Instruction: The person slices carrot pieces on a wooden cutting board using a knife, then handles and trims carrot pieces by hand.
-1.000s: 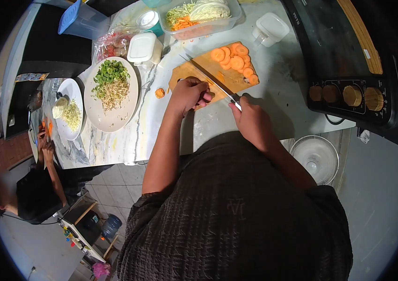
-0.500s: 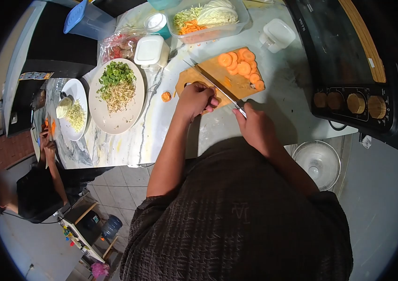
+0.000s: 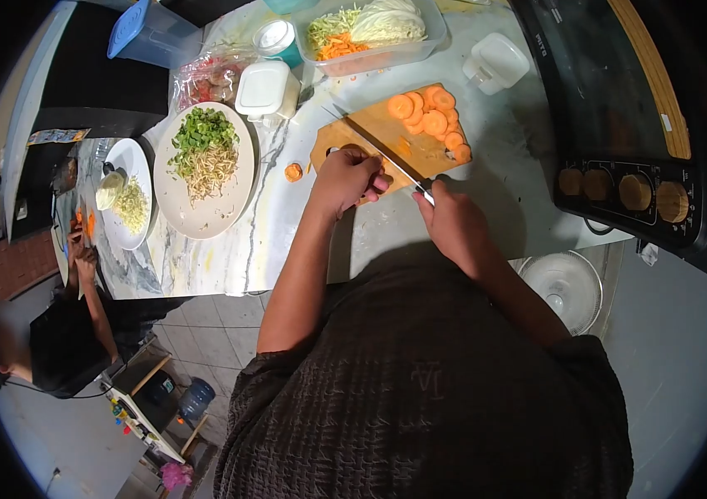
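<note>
My right hand (image 3: 453,218) is closed round the handle of a knife (image 3: 385,153), whose blade slants up and left across the wooden cutting board (image 3: 432,158). Over the board's near left part, my left hand (image 3: 352,179) has its fingers curled together beside the blade. A bit of orange shows at its fingertips, but what it holds is mostly hidden. Several round carrot slices (image 3: 434,123) lie at the board's far right side. A carrot end (image 3: 293,172) rests on the marble counter, left of the board.
Left are a plate of chopped greens and sprouts (image 3: 241,179) and a white plate (image 3: 142,224). Behind stand a lidded container (image 3: 263,87) and a vegetable tub (image 3: 374,58). An oven (image 3: 619,187) is at right, a strainer (image 3: 565,291) below. Another person (image 3: 62,341) works far left.
The whole view has shifted slightly, first right, then a little back left. My hands and the knife keep nearly the same place over the board.
</note>
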### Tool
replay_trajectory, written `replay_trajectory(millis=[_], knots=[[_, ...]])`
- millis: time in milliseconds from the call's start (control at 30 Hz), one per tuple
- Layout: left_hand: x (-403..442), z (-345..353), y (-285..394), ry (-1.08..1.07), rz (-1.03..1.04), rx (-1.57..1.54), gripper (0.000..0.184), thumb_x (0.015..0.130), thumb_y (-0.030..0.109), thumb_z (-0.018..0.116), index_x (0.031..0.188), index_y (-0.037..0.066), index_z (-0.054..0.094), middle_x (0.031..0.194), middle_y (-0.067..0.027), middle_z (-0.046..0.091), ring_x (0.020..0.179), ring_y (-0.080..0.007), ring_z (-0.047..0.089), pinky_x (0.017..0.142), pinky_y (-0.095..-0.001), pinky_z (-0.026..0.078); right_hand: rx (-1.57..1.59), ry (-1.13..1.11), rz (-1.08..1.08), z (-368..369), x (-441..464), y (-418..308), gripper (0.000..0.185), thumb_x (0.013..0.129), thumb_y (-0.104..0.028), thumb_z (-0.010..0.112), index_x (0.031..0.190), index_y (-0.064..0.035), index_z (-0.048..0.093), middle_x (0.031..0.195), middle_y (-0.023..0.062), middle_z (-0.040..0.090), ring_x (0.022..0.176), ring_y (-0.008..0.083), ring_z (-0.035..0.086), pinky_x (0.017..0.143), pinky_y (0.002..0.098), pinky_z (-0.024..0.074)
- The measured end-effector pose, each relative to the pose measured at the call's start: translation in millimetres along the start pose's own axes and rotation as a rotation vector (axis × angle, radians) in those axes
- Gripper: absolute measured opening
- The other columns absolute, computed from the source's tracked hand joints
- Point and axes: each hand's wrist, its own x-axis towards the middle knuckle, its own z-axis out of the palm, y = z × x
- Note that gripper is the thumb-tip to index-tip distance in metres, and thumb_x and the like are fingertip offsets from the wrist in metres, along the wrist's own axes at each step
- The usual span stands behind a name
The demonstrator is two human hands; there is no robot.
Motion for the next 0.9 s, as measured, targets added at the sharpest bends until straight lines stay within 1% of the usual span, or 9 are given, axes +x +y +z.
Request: replay_trajectory(millis=[333,400,533,600,633,700,733,833,900], knots=[[-3,1,2,0.01,0.008,-0.011,0.021,0.091,0.02,0.057,0.086,0.0,0.063,0.072,-0.0066,0.068,0.051,-0.0101,0.059,0.043,-0.0235,0.04,0.05,0.008,0.039,1,-8,3,0.033,0.094,-0.034,0.059,0.086,-0.0019,0.054,0.066,0.0219,0.063,0.066,0.0424,0.064,0.059,0.0502,0.0512],[-5,3,4,0.025,0.001,0.037,0.023,0.094,0.023,0.057,0.082,0.004,0.062,0.068,-0.0051,0.066,0.049,-0.0082,0.057,0.042,-0.0207,0.036,0.04,0.022,0.042,-2,-10,1,0.034,0.094,-0.035,0.058,0.086,-0.0017,0.055,0.067,0.0222,0.063,0.066,0.0429,0.064,0.058,0.0502,0.051],[-8,1,4,0.014,0.039,0.022,0.028,0.097,0.028,0.053,0.081,0.006,0.061,0.066,-0.0041,0.064,0.049,-0.0078,0.056,0.042,-0.0209,0.035,0.043,0.014,0.044,-1,-11,2,0.035,0.095,-0.036,0.057,0.086,-0.0014,0.055,0.067,0.0227,0.063,0.066,0.0434,0.064,0.059,0.0503,0.051],[-7,-4,1,-0.012,0.017,-0.086,0.034,0.099,0.033,0.047,0.079,0.008,0.058,0.06,-0.0014,0.058,0.048,-0.0079,0.053,0.042,-0.0222,0.034,0.055,0.037,0.024,-1,-11,3,0.036,0.095,-0.036,0.057,0.086,-0.0012,0.056,0.067,0.023,0.063,0.066,0.0438,0.064,0.059,0.0506,0.0511],[-7,-6,0,-0.017,0.016,-0.084,0.034,0.099,0.033,0.047,0.079,0.008,0.058,0.06,-0.0014,0.058,0.048,-0.0079,0.053,0.042,-0.0222,0.034,0.054,0.039,0.029,-2,-11,3,0.036,0.095,-0.036,0.057,0.086,-0.0012,0.056,0.067,0.023,0.063,0.066,0.0438,0.064,0.059,0.0506,0.0511],[-10,-9,-1,-0.029,0.034,-0.132,0.038,0.1,0.034,0.045,0.075,0.008,0.056,0.055,-0.0002,0.051,0.046,-0.0093,0.051,0.042,-0.0245,0.034,0.109,0.062,0.026,-3,-13,3,0.035,0.095,-0.033,0.058,0.082,-0.0006,0.053,0.066,0.0241,0.061,0.065,0.0455,0.06,0.057,0.0512,0.0479],[-9,-11,-2,-0.03,0.036,-0.13,0.038,0.1,0.034,0.045,0.075,0.008,0.056,0.055,-0.0002,0.051,0.046,-0.0093,0.051,0.042,-0.0245,0.034,0.109,0.064,0.025,-3,-12,3,0.035,0.095,-0.033,0.058,0.082,-0.0006,0.053,0.066,0.0241,0.061,0.065,0.0455,0.06,0.057,0.0512,0.0479],[-15,-11,-3,0.04,0.057,-0.241,0.037,0.1,0.035,0.044,0.074,0.009,0.052,0.054,0.0011,0.045,0.045,-0.0094,0.041,0.043,-0.025,0.029,0.106,0.071,0.014,0,-12,5,0.035,0.095,-0.033,0.058,0.081,-0.0007,0.053,0.066,0.024,0.061,0.065,0.0457,0.06,0.056,0.0509,0.0477],[-16,-14,-6,0.046,0.062,-0.289,0.035,0.1,0.034,0.045,0.075,0.009,0.051,0.054,0.0016,0.043,0.045,-0.0093,0.039,0.044,-0.0252,0.028,0.102,0.09,0.011,2,-14,7,0.036,0.095,-0.034,0.058,0.081,-0.0007,0.053,0.066,0.0239,0.061,0.065,0.0459,0.06,0.056,0.0508,0.0475]])
